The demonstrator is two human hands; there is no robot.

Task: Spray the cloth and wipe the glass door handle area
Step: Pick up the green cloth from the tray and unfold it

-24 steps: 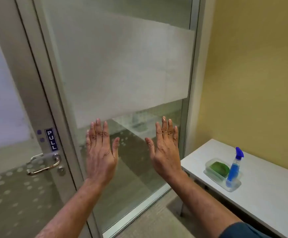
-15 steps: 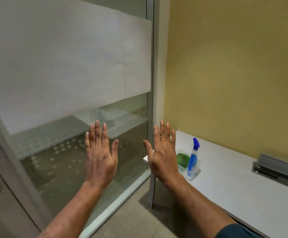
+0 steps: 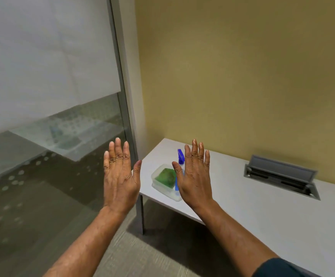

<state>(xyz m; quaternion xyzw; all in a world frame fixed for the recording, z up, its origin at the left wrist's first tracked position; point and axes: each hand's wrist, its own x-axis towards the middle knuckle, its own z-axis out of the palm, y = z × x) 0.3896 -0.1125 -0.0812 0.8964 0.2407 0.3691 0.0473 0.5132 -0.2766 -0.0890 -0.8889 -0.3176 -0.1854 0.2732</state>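
Observation:
My left hand point(image 3: 119, 176) and my right hand point(image 3: 194, 174) are raised side by side, backs toward me, fingers straight and slightly apart, holding nothing. Between and behind them a clear plastic tray point(image 3: 156, 184) rests on the near corner of a white table point(image 3: 262, 212). A crumpled green cloth point(image 3: 166, 177) lies in the tray. A blue spray bottle point(image 3: 180, 156) stands in it too, largely hidden by my right hand. The door handle is out of view.
A glass wall panel point(image 3: 48, 116) with a frosted band fills the left side, bounded by a grey metal frame point(image 3: 122, 96). A yellow wall stands behind the table. A grey flip-up cable box point(image 3: 280, 176) is set into the tabletop. Carpet lies below.
The view has swung right: the door with its handle and PULL sign has left the frame, and the table with tray has come toward the centre. Both hands stay raised and empty.

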